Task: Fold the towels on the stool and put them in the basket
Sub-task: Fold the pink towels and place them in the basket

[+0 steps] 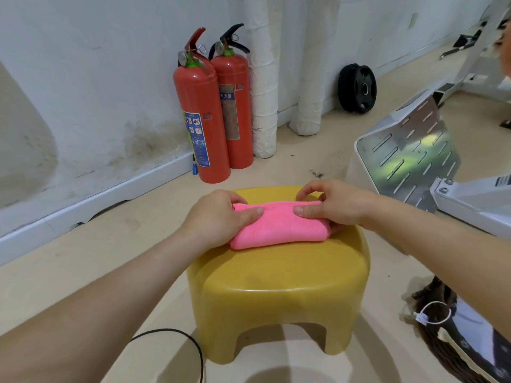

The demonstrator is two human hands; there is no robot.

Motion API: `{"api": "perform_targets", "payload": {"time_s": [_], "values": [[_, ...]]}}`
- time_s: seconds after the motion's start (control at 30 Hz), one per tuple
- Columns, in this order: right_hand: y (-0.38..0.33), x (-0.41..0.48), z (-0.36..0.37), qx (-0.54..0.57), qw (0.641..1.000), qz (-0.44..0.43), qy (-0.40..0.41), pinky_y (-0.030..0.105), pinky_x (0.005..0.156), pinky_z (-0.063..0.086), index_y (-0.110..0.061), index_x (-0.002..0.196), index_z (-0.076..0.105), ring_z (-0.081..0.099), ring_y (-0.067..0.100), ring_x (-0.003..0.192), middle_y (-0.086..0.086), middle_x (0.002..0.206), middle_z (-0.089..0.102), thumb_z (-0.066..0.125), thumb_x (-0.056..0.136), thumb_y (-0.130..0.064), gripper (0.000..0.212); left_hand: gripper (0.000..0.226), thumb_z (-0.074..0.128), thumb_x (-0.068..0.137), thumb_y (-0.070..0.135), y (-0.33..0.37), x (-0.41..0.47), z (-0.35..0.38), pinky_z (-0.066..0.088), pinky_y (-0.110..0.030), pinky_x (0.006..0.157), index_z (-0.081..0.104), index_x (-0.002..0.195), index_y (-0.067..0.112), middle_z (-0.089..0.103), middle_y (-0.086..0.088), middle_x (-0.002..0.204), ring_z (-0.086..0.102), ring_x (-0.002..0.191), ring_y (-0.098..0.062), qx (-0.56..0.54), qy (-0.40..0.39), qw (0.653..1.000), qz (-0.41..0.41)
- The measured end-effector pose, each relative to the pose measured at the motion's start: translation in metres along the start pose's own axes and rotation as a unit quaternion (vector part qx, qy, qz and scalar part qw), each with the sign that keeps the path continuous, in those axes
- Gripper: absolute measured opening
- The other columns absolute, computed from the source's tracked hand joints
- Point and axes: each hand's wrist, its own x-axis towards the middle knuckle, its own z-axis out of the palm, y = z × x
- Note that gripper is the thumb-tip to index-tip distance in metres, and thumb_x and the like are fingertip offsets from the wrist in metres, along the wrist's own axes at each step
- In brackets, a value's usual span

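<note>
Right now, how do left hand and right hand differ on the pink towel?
The left hand lies low over the left end of the pink towel, fingers curled over its far edge; the right hand arches, a gap under its index finger. The right hand's fingertips show beneath the towel's right end; the left hand's are hidden. Shared: both thumbs lie flat on top, pointing at each other.

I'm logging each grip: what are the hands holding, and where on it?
Both hold the folded pink towel on the yellow stool: the left hand pinches its left end, the right hand its right end, thumbs on top.
</note>
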Motion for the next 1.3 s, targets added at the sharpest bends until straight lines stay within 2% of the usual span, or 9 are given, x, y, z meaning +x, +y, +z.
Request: {"api": "perform_targets", "payload": {"time_s": [0.2,0.37,0.47,0.53,0.77,0.9,1.1,1.2,1.3], "values": [[-0.005,0.010,-0.006,-0.037,0.997,0.010,-0.066,0.036,0.076,0.058,-0.030,0.102,0.067,0.065,0.026,0.091,0.008,0.104,0.063,0.077,0.073,-0.042,0.033,0.050,0.067,0.069,0.065,-0.008,0.008,-0.014,0.041,-0.027,0.058,0.069,0.090,0.019,0.061,0.010,0.073,0.053,0.069,-0.007,0.073,-0.053,0.996,0.021],[-0.034,0.001,-0.008,-0.280,0.954,-0.031,-0.103,0.033,0.086,0.047,-0.025,0.093,0.059,0.058,0.017,0.093,-0.007,0.094,0.061,0.070,0.077,-0.040,0.024,0.037,0.083,0.065,0.043,-0.016,0.011,-0.005,0.040,-0.031,0.060,0.057,0.076,0.019,0.056,0.006,0.069,0.048,0.063,-0.013,-0.050,-0.043,0.993,0.098],[-0.055,-0.015,0.002,-0.377,0.916,-0.053,-0.123,0.036,0.087,0.050,-0.024,0.115,0.045,0.055,0.019,0.098,-0.005,0.107,0.055,0.070,0.075,-0.046,0.053,0.036,0.086,0.066,0.023,-0.011,0.010,-0.007,0.037,-0.018,0.059,0.053,0.082,0.020,0.052,0.007,0.076,0.045,0.066,-0.007,-0.116,-0.076,0.978,0.155],[-0.062,-0.026,0.010,-0.348,0.925,-0.078,-0.133,0.031,0.088,0.048,-0.025,0.132,0.035,0.054,0.016,0.102,-0.008,0.116,0.052,0.070,0.074,-0.056,0.074,0.038,0.085,0.065,0.009,-0.001,0.009,-0.012,0.038,-0.012,0.062,0.055,0.087,0.019,0.053,0.006,0.083,0.045,0.069,-0.001,-0.165,-0.107,0.962,0.188],[-0.050,-0.062,-0.002,-0.156,0.979,-0.111,0.072,0.035,0.093,0.045,-0.017,0.125,0.052,0.060,0.018,0.103,0.004,0.115,0.064,0.038,0.096,-0.052,0.048,0.035,0.077,0.073,0.023,0.062,0.015,-0.004,0.050,-0.026,0.065,0.061,0.103,0.017,0.065,0.006,0.075,0.060,0.064,-0.006,-0.484,-0.090,0.861,0.127],[-0.030,-0.096,-0.025,-0.235,0.944,-0.171,0.153,0.024,0.083,0.039,-0.008,0.134,0.045,0.058,0.025,0.105,0.012,0.117,0.062,0.034,0.102,-0.034,0.042,0.016,0.071,0.080,0.043,0.110,0.005,0.019,0.049,-0.025,0.070,0.066,0.085,0.027,0.067,0.006,0.085,0.061,0.076,-0.006,-0.377,-0.067,0.916,0.120],[0.025,-0.151,-0.043,-0.190,0.948,-0.177,0.186,0.012,0.060,0.034,-0.011,0.124,0.050,0.050,0.010,0.079,-0.007,0.090,0.054,0.041,0.100,-0.033,0.033,0.029,0.054,0.093,0.035,0.169,-0.029,0.051,0.035,-0.031,0.062,0.058,0.066,0.025,0.056,0.009,0.063,0.052,0.070,-0.016,-0.115,0.009,0.946,0.304],[0.067,-0.166,-0.056,-0.080,0.966,-0.163,0.183,0.017,0.059,0.035,-0.013,0.104,0.058,0.046,0.000,0.061,-0.015,0.071,0.051,0.046,0.098,-0.034,0.025,0.023,0.053,0.090,0.048,0.196,-0.043,0.077,0.045,-0.032,0.068,0.061,0.088,0.027,0.062,0.007,0.076,0.060,0.080,-0.018,-0.122,-0.013,0.947,0.298],[0.121,-0.173,-0.074,0.042,0.958,-0.105,0.265,0.027,0.058,0.040,-0.016,0.089,0.056,0.051,0.006,0.062,-0.009,0.070,0.055,0.049,0.095,-0.040,0.026,0.057,0.060,0.083,0.058,0.230,-0.051,0.103,0.057,-0.037,0.075,0.041,0.128,0.029,0.057,0.006,0.097,0.064,0.089,-0.013,-0.229,-0.144,0.952,0.145]]}}
